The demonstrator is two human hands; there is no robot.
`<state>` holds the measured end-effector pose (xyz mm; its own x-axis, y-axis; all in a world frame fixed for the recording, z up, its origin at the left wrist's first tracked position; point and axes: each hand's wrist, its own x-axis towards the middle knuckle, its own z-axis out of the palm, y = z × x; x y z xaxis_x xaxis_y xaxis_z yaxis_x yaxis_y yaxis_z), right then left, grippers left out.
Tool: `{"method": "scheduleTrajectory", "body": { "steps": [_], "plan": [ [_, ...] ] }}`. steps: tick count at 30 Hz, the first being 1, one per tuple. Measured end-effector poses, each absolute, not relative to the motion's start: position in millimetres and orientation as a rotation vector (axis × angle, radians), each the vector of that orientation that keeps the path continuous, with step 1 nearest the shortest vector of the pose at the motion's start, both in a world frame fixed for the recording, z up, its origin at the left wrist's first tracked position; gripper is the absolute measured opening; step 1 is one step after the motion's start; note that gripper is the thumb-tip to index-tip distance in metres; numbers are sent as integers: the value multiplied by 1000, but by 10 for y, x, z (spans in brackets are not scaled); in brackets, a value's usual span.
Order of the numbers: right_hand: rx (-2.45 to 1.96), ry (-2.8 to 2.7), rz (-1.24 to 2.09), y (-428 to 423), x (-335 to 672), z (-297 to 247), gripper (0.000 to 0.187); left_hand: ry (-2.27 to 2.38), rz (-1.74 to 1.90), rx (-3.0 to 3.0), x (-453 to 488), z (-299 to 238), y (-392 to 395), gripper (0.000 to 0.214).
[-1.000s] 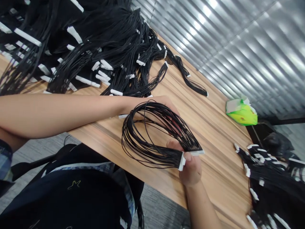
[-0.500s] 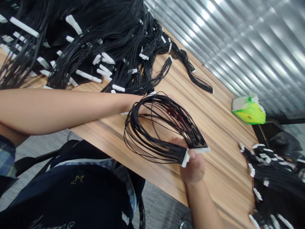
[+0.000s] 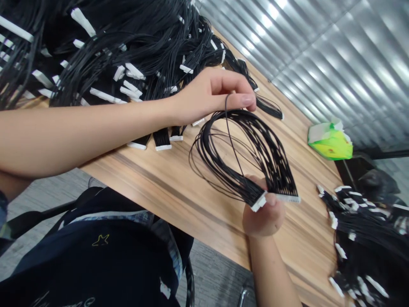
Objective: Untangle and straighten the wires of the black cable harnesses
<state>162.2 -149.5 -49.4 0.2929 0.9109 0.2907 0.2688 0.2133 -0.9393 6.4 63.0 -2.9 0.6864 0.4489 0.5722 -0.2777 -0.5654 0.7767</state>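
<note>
Black wire harness over wood-grain table | right hand: narrow pinch on white connectors | left hand: narrow pinch on one lifted wire | step: apparently separating that wire | next: seemingly calls for steady connectors

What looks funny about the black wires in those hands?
One wire looks odd. In the black wire bundle held in the right hand, a single wire pokes up on its own toward the left hand. The other wires curve together in a tidier loop, so this one stands out.
</note>
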Motion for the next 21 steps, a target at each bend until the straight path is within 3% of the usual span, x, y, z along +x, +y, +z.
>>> {"method": "scheduleTrajectory", "body": {
  "steps": [4,11,16,21],
  "plan": [
    [-1147,-1061,595,-1428,1570,-429,29,17,1118,1892,51,-32,590,24],
    [-1121,-990,663,-1423,1540,-398,28,111,1156,1999,66,-124,599,31],
    [-1045,-912,687,-1382,1471,-253,33,115,1472,2150,25,-114,551,26],
    [-979,-845,706,-1374,1495,-226,24,232,1449,2228,28,-125,499,33]
  ]
}}
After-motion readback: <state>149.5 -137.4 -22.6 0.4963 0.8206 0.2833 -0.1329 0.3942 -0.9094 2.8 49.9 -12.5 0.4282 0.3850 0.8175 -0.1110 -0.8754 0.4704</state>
